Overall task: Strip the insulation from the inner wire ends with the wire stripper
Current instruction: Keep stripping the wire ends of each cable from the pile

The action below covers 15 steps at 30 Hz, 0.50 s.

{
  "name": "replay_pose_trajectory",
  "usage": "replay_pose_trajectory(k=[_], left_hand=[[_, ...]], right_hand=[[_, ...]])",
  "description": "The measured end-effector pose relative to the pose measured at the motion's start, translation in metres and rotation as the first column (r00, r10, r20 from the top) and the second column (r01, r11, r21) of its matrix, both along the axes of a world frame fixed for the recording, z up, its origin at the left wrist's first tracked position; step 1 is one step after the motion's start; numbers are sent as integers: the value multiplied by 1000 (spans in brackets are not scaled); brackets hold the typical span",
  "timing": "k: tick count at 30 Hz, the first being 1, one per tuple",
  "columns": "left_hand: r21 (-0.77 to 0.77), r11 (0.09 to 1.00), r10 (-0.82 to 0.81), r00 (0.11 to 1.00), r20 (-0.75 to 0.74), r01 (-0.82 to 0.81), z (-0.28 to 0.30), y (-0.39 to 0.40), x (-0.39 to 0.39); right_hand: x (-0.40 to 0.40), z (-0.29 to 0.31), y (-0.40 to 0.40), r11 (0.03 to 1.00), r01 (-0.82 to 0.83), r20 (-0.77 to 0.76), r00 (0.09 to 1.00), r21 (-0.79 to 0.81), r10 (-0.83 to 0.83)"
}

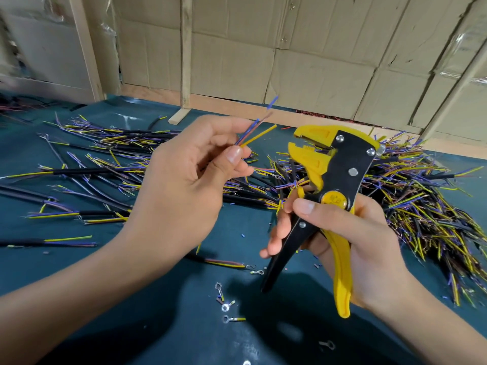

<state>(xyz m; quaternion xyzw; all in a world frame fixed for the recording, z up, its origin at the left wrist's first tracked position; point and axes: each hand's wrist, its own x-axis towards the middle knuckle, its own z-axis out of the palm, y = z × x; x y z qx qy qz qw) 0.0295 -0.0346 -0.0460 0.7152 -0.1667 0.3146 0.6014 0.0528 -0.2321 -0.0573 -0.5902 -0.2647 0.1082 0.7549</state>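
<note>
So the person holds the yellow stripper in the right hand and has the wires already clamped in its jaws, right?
Not quite. The head view shows the right hand gripping the stripper, but the wires are not in its jaws. The left hand pinches them apart from the tool, their ends pointing up and free, with a clear gap to the jaws.

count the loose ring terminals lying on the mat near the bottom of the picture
3 clear, clustered below the left hand: ring terminals at and. One more lies lower right; another may be cut off at the bottom edge.
</note>
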Motion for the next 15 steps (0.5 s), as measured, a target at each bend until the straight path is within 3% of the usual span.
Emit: replay_pose_trajectory(k=[3,8,15], left_hand=[[-8,999,-39,999,8,39,0,0,-2],[-15,994,-112,993,-27,111,-3,-6,-4],[-43,980,-196,975,-105,193,0,-10,-7]], right_hand=[[-5,-1,0,998,-34,67,997,51,31],[-7,6,4,957,-156,-20,986,246,166],[-7,10,2,937,-237,-41,966,258,256]])
